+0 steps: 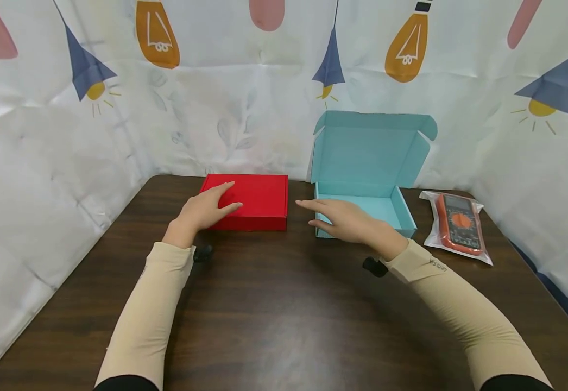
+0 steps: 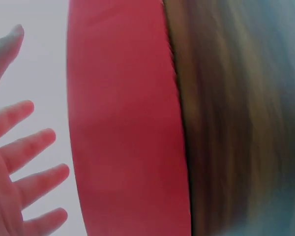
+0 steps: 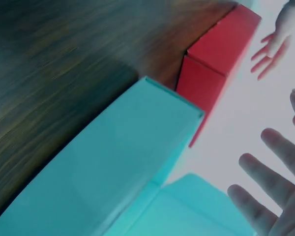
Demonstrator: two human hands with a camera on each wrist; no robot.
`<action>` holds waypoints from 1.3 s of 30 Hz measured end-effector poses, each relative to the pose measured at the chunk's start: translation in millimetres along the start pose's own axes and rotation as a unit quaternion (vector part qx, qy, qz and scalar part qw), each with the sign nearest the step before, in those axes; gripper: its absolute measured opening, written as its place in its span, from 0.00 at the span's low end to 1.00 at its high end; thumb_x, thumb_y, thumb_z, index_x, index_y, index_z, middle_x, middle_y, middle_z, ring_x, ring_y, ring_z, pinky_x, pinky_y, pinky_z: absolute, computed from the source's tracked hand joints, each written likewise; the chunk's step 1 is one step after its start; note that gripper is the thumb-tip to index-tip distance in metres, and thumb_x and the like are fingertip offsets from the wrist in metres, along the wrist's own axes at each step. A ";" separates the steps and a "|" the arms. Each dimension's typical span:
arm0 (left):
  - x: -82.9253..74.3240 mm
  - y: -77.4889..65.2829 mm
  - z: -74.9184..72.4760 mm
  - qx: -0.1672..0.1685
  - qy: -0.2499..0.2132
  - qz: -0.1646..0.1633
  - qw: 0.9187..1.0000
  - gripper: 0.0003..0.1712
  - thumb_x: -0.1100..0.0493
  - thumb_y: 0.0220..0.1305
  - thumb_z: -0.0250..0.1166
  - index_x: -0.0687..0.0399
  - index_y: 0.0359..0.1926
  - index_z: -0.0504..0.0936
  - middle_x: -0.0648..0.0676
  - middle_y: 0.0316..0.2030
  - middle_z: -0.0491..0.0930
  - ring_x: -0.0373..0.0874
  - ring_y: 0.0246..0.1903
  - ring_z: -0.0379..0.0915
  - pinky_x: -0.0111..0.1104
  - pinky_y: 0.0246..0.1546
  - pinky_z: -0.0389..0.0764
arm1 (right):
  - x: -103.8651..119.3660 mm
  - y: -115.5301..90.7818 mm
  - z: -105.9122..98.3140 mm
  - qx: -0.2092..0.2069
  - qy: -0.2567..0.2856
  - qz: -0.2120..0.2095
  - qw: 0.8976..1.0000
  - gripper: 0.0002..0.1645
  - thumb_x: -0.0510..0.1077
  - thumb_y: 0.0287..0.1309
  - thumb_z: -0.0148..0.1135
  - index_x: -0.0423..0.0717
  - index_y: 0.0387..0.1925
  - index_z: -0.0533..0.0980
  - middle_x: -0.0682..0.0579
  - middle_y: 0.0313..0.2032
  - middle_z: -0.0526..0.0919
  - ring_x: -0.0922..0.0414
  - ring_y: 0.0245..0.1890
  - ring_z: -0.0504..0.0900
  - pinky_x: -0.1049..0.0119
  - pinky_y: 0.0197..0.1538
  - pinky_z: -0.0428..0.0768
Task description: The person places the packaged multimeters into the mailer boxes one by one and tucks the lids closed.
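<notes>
- Blue box (image 1: 406, 213): its lid (image 1: 368, 149) stands up at the back. You can see its bare bottom, but your right hand (image 1: 344, 218) hides part.
- Red box (image 1: 263, 200): left of the blue box, lid down, so its inside is hidden.
- Your left hand (image 1: 204, 209) is above the red box, left of the blue box, fingers (image 2: 42, 184) spread.
- Your right hand is over the blue box's near left side, fingers (image 3: 265, 176) straight and spread.
- Orange meter (image 1: 461, 221): in a clear bag (image 1: 434, 233) on the tabletop (image 1: 284, 309), right of the blue box.
</notes>
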State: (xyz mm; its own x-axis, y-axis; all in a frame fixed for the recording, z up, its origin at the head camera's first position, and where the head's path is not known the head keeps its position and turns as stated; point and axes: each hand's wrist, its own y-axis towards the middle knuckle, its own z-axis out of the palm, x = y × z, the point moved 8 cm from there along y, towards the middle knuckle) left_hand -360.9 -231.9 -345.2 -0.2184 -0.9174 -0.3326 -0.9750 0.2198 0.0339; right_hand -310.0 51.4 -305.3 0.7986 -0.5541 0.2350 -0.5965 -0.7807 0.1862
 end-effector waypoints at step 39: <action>-151.4 19.3 65.7 -0.073 -0.432 0.069 0.896 0.31 0.59 0.79 0.55 0.53 0.78 0.63 0.60 0.73 0.66 0.59 0.53 0.81 0.49 0.57 0.79 | -165.0 -155.2 -68.7 -0.183 0.036 0.326 0.927 0.30 0.48 0.81 0.44 0.43 0.77 0.63 0.30 0.71 0.64 0.29 0.66 0.66 0.30 0.57 0.69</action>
State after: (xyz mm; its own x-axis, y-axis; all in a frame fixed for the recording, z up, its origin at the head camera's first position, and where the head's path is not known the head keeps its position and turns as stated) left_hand -343.9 -66.9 -356.1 -0.2857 -0.2706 -0.9193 -0.9498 0.2076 0.2340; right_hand -354.7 283.9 -307.5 0.2589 -0.8428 0.4719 -0.9482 -0.1287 0.2903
